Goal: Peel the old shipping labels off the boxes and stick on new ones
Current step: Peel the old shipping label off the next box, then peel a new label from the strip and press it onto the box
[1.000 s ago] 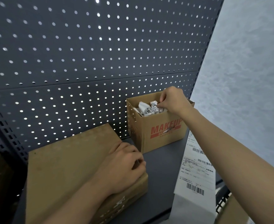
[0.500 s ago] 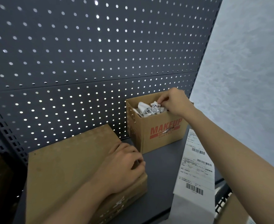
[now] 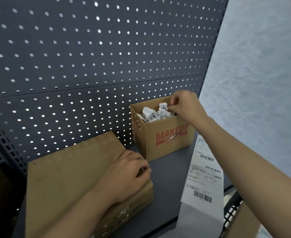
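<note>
Right hand [image 3: 184, 107] barely shifted, still pinching crumpled old label [image 3: 163, 108] over MAKEUP box [image 3: 167, 140], evidently the scrap bin; left hand [image 3: 129, 174] curled over flat box [image 3: 69, 177] corner, steadying it.

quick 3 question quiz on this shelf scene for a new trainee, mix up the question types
1. Multiple choice: which hand is at the open top of the MAKEUP box? A) left B) right
2. True or false: the left hand is lifted clear of the flat box.
3. Fill in: the strip of new labels lies to the ___ of the MAKEUP box.

Key: 1 B, the right hand. 2 False, it rests on that box's corner. 3 right.
</note>
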`<state>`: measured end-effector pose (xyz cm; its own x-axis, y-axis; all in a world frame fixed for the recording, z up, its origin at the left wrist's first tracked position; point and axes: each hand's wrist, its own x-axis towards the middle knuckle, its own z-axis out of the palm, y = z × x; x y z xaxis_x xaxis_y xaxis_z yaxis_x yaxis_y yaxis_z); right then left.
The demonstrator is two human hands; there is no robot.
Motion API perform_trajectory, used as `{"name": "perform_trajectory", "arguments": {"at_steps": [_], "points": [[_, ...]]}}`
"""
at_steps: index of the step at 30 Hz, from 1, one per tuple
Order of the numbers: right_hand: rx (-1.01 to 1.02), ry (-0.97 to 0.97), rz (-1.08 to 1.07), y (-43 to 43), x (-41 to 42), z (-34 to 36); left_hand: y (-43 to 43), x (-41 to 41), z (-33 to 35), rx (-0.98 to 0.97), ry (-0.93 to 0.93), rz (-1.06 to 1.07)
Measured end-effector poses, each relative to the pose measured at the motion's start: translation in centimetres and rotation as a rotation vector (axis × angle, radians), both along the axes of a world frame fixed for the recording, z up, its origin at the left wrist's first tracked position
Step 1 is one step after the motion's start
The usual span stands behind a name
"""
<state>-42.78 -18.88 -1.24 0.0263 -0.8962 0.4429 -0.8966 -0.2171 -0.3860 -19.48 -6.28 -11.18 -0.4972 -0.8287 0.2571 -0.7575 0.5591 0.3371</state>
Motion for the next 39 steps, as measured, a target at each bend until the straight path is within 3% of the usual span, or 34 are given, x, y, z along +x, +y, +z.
{"name": "perform_trajectory", "arguments": {"at_steps": [8, 13, 17, 21, 24, 27, 39], "points": [[-0.031, -0.068, 0.001, 1.9, -0.4, -0.2, 0.0, -0.1, 0.4, 0.015, 0.005, -0.009], [-0.224, -0.011, 0.033, 5.1, -0.9, 0.1, 0.4, -1.6, 0.8, 0.036, -0.003, -0.045], [-0.302, -0.124, 0.057, 9.9, -2.4, 0.6, 1.7, -4.0, 1.3, 0.04, -0.038, -0.058], [-0.081, -0.349, -0.073, 15.6, -5.9, -2.7, 3.5, -7.2, 1.3, 0.003, -0.064, -0.095], [0.229, -0.306, -0.237, 17.9, -9.0, -7.9, 4.5, -9.7, 0.4, -0.051, -0.144, -0.103], [0.408, -0.31, -0.281, 19.5, -10.4, -12.1, 5.0, -11.7, -0.8, -0.047, -0.194, -0.099], [0.455, -0.508, -0.307, 20.9, -10.2, -14.0, 4.9, -14.1, -4.5, 0.122, -0.083, 0.059]]}}
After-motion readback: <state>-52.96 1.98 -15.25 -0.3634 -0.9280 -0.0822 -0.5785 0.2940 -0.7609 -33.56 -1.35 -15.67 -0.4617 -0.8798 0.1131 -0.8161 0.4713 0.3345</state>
